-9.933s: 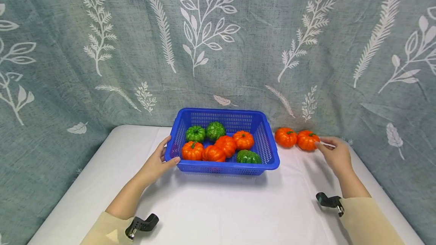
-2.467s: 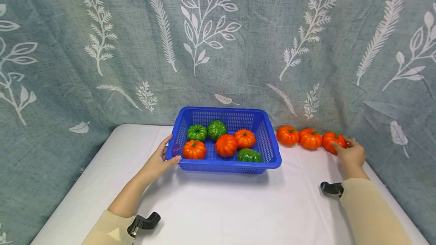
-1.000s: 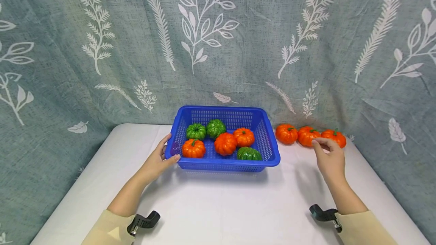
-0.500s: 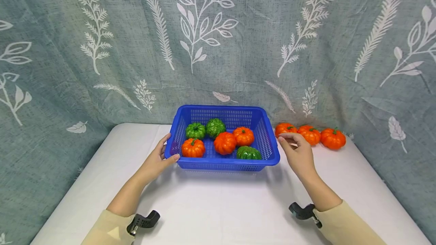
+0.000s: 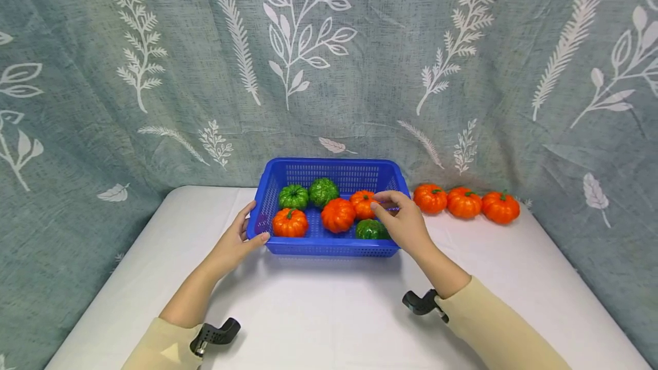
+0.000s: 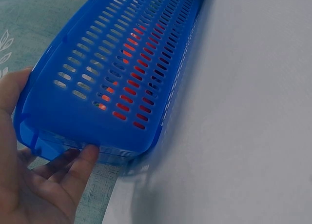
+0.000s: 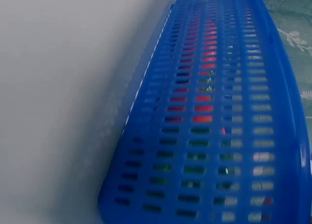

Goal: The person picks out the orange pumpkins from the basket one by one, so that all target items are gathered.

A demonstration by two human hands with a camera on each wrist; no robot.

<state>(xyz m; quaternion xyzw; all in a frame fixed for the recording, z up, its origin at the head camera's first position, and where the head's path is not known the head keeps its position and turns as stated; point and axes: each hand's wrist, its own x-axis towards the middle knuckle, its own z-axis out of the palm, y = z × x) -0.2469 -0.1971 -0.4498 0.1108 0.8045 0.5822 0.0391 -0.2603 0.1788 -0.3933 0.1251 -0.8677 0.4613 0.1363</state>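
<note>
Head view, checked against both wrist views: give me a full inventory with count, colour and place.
Perforated basket: 1, blue, at the table's far side
Pumpkins in the basket: 3, orange, front left, middle and right
Green pumpkins: 3, green, in the basket, two back left, one front right
Pumpkins on the table: 3, orange, in a row right of the basket
Tablecloth: 1, white, under everything
Leaf-print curtain: panel count unclear, grey-green and white, behind and beside the table
Wrist devices: 2, black, one per wrist
Sleeves: 2, beige, lower edge
Left hand: 1, gripping the basket's left end
Right hand: 1, at the basket's rightmost orange pumpkin, contact unclear
</note>
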